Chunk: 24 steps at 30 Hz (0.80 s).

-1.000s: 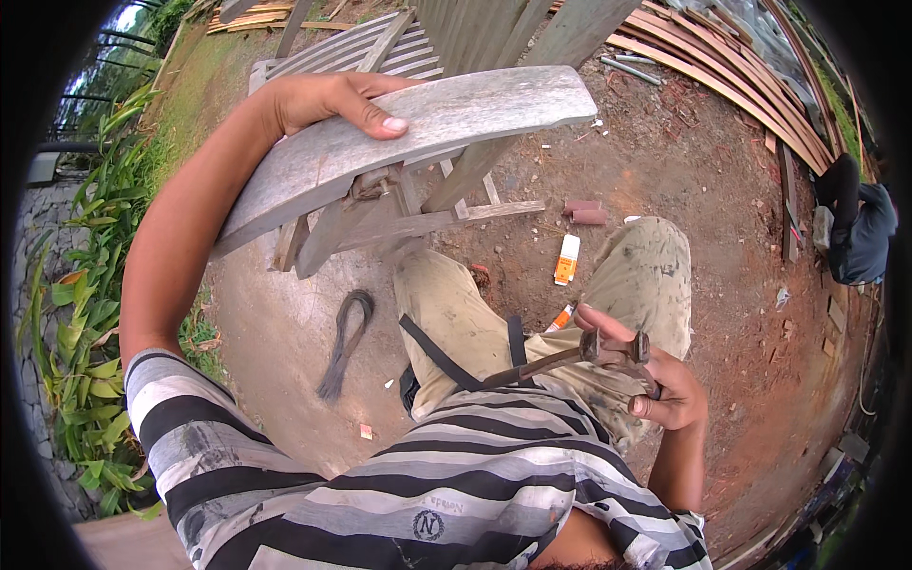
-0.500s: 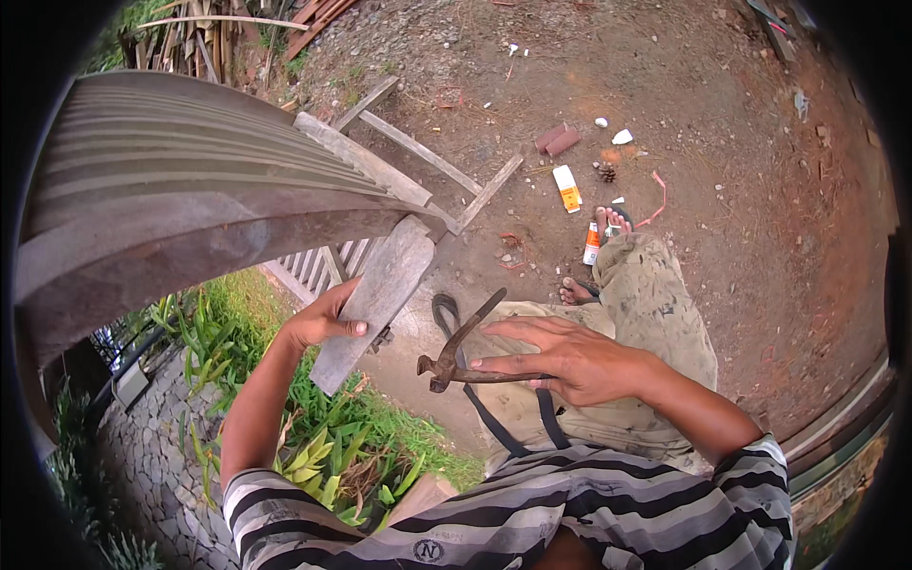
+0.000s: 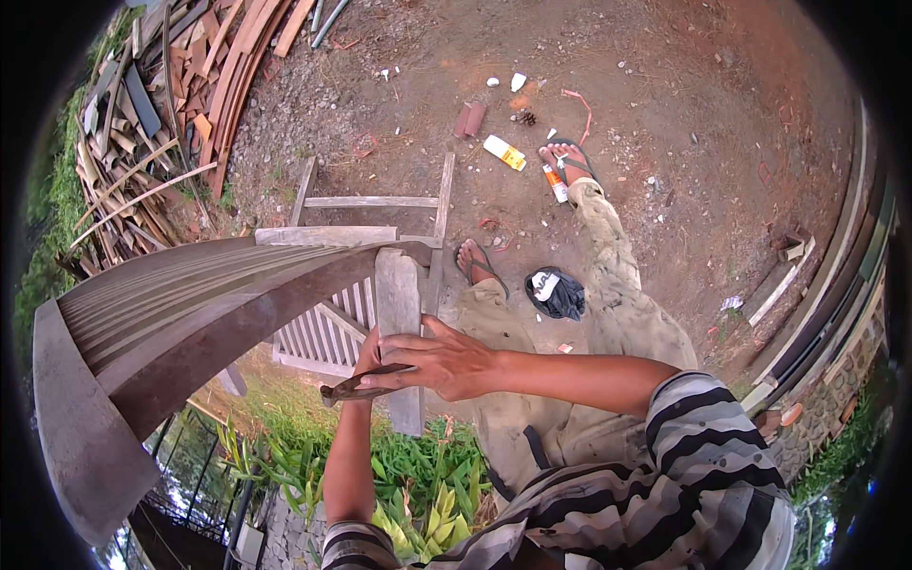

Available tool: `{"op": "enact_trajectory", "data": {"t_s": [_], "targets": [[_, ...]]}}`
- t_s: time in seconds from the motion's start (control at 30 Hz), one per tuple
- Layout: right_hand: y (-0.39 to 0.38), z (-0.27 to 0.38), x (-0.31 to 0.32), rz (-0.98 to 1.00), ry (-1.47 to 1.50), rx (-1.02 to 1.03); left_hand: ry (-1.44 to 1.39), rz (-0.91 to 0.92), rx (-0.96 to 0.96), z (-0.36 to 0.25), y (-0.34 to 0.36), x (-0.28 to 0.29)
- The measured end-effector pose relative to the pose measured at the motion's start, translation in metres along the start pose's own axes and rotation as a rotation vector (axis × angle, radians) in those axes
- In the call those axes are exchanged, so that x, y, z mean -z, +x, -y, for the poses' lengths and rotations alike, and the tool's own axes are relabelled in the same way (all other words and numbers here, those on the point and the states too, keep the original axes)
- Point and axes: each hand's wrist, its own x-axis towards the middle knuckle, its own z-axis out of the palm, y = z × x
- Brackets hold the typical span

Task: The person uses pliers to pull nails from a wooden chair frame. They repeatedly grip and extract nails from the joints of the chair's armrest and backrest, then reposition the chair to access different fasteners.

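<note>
A weathered wooden armrest point(image 3: 399, 285) juts toward me from a slatted wooden bench point(image 3: 218, 294) that is tipped over. At the left edge of the armrest, my left hand point(image 3: 368, 351) grips it, partly hidden behind the right one. My right hand point(image 3: 454, 361) reaches across, with fingers over the armrest. Rusty pincers point(image 3: 359, 384) are held in its fingers, jaws pointing left past my left wrist. What lies under the armrest at my fingertips is hidden.
Scrap timber point(image 3: 190, 104) is piled at the far left. On the dirt lie a white-and-orange box point(image 3: 504, 152), a similar tube point(image 3: 555, 184) by my foot, a brick piece point(image 3: 469, 120) and a black cap-like bundle point(image 3: 556, 293). Green plants point(image 3: 427, 475) grow close in front of me.
My right hand has moved left with the pincers, from above my lap onto the armrest beside my left hand. The pincers' spread handles have come together. The view has swung round.
</note>
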Motion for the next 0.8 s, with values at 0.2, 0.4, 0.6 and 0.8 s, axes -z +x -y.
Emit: {"op": "enact_trajectory", "data": {"t_s": [0.2, 0.4, 0.6, 0.8], "targets": [[-0.058, 0.031, 0.001, -0.528, 0.065, -0.335, 0.355, 0.035, -0.32, 0.006, 0.009, -0.013], [-0.118, 0.09, -0.059, -0.557, 0.159, -0.692, 0.377, -0.036, -0.268, 0.007, 0.0, -0.011], [-0.116, 0.11, -0.118, -0.619, 0.428, -0.877, 0.358, -0.084, -0.255, 0.022, 0.008, 0.015], [-0.102, 0.088, -0.157, -0.671, 0.406, -0.779, 0.345, -0.013, -0.292, 0.004, -0.001, -0.004]]}}
